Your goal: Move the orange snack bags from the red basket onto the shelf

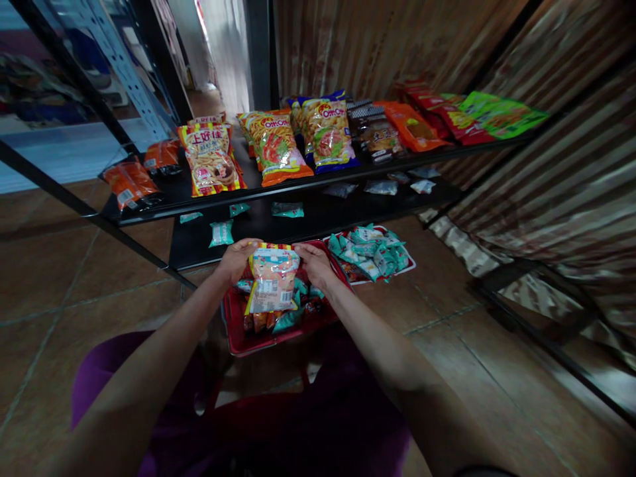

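Observation:
A yellow-edged snack bag (273, 278) hangs between my hands with its printed back and barcode facing me. My left hand (239, 260) pinches its upper left corner, and my right hand (314, 262) grips the upper right corner. Beneath the bag stands a red basket (253, 344) with small teal packets (287, 320) and orange-brown packets in it. The held bag covers part of the basket's contents.
Ahead is a black shelf rack (173, 209); its upper board carries several snack bags (211, 159), its lower board a few teal packets (221, 233) and clear packets (381, 187). A second basket (408, 266), heaped with teal packets, sits to the right. A metal frame (539, 298) stands at far right.

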`<state>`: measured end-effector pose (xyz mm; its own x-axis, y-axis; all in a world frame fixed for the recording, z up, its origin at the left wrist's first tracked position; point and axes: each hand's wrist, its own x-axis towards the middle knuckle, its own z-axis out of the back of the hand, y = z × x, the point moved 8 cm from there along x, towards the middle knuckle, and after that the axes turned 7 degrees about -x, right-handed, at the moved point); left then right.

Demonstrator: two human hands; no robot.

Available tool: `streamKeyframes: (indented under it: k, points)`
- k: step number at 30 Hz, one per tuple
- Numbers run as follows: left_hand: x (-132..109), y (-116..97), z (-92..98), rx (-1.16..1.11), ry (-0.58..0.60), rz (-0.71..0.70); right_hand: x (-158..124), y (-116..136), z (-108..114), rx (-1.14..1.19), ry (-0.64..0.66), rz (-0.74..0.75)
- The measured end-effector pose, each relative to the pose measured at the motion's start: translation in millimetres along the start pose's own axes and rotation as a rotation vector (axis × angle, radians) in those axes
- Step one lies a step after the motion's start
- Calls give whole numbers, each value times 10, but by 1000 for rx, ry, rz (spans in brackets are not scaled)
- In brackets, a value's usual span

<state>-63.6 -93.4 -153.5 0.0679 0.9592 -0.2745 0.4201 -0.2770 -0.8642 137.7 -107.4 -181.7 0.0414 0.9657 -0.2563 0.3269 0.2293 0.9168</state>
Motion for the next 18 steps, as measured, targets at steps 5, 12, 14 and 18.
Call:
streamKeyframes:
  k: [5,12,14,18]
  points:
    - [-25,-5,3,-24,-15,-16,39,-28,-15,87,-3,-30]
    - [-55,-34,63,-43,-50,-26,104,-88,14,164,-76,-58]
    - [-87,1,97,-31,-31,2,138,-108,43,194,-96,-63]
    - [-221,190,150,-13,42,150,225,-184,134,258,-136,-85]
